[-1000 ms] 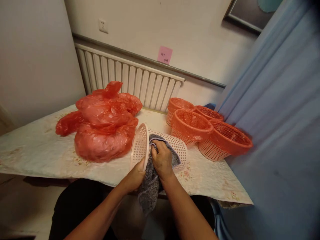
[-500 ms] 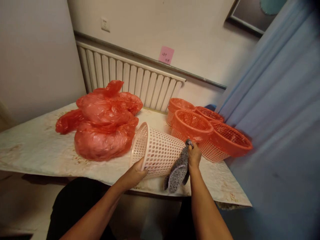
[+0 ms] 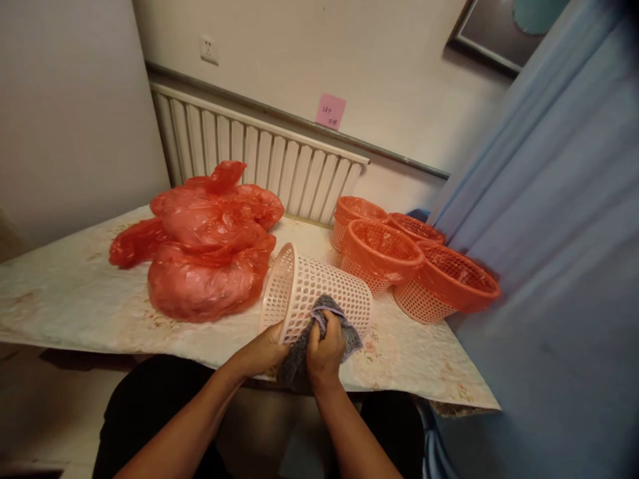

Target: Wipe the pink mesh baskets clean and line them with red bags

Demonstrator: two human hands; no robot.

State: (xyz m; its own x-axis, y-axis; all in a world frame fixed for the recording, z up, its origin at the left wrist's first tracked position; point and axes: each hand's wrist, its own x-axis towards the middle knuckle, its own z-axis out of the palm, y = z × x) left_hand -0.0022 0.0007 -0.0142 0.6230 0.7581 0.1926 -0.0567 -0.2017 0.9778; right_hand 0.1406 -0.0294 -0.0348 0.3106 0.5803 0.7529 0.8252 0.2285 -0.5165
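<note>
A pale pink perforated wastebasket (image 3: 314, 283) lies on its side over the table's front part, its mouth facing left. My left hand (image 3: 264, 349) grips its rim at the lower left, with the fingers partly hidden inside the mouth. Bunched in my right hand (image 3: 327, 346) is a grey cloth (image 3: 349, 336) with a light purple edge, pressed against the basket's near side. Part of the cloth hangs below, between my two hands.
Filled red plastic bags (image 3: 210, 246) are heaped left of the basket. At right stand several wastebaskets (image 3: 424, 303) lined with red bags. A radiator (image 3: 249, 143) is behind the table (image 3: 64, 293); a blue curtain (image 3: 539, 219) hangs at the right.
My right hand has moved left with the cloth, from the basket's base end to the middle of its near side. My left hand still holds the rim, and the basket has barely moved.
</note>
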